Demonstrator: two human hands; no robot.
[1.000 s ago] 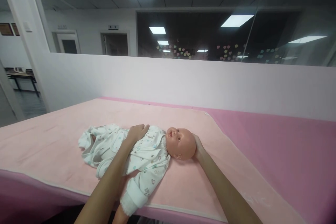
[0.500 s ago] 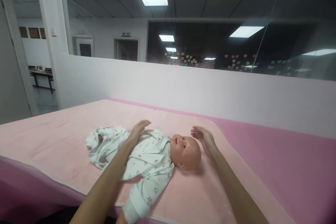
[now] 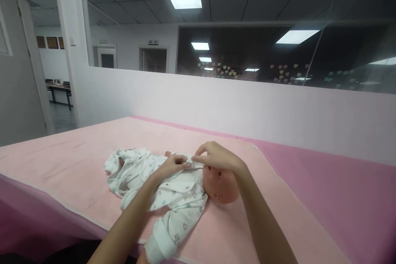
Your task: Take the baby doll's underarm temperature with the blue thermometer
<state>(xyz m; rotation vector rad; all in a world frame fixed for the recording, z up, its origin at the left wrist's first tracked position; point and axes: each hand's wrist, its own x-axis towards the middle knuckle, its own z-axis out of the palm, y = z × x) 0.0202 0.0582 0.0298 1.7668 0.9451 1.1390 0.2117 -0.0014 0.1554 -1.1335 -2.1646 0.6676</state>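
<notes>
A baby doll (image 3: 222,185) lies on its back on a pink mat, head to the right. It wears a white patterned baby outfit (image 3: 182,192) with long sleeves and legs. At the chest, my left hand (image 3: 173,166) has its fingers closed on the cloth of the outfit's front. My right hand (image 3: 218,156) reaches over the doll's face, thumb and fingers pinching the cloth near the collar, close to the left fingertips. Part of the face is hidden behind my right hand and wrist. The near sleeve stretches toward the mat's front edge.
The light pink mat (image 3: 77,161) covers a table with a darker pink surface (image 3: 324,173) at the right. Behind it stands a low white wall (image 3: 216,99) with a window above. An open doorway (image 3: 60,90) is at the left.
My right hand has come left from beside the doll's head to the collar. My left hand has lowered and moved right onto the chest, and both have closed on the cloth.
</notes>
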